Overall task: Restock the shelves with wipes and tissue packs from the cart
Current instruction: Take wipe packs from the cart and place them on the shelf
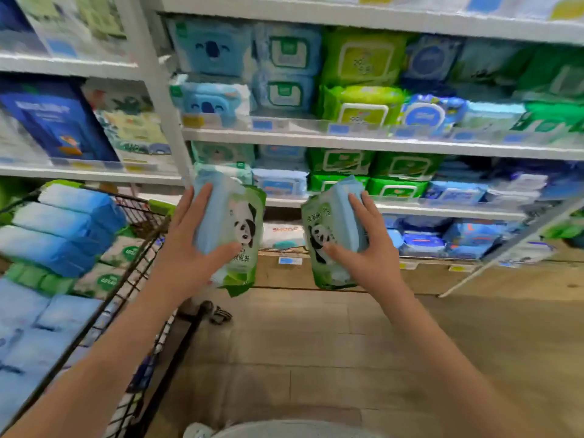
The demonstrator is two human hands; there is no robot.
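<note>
One panda-printed wipes pack [240,222] is gripped by the left hand [189,248], and a second pack [328,235] is clamped in the right hand [366,248], with fingers curled round each. Both are held roughly upright, long axes near vertical, side by side but apart. The shelves [379,143] lie straight ahead, beyond both hands. The cart [139,257] stands at near left, closer to the left hand.

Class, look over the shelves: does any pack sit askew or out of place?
The lower koala pack, at the left end of its shelf, sits tilted, unlike the squared stacks beside it. A white pack on the bottom shelf seems to show inverted lettering. Nothing looks spilled.
</note>
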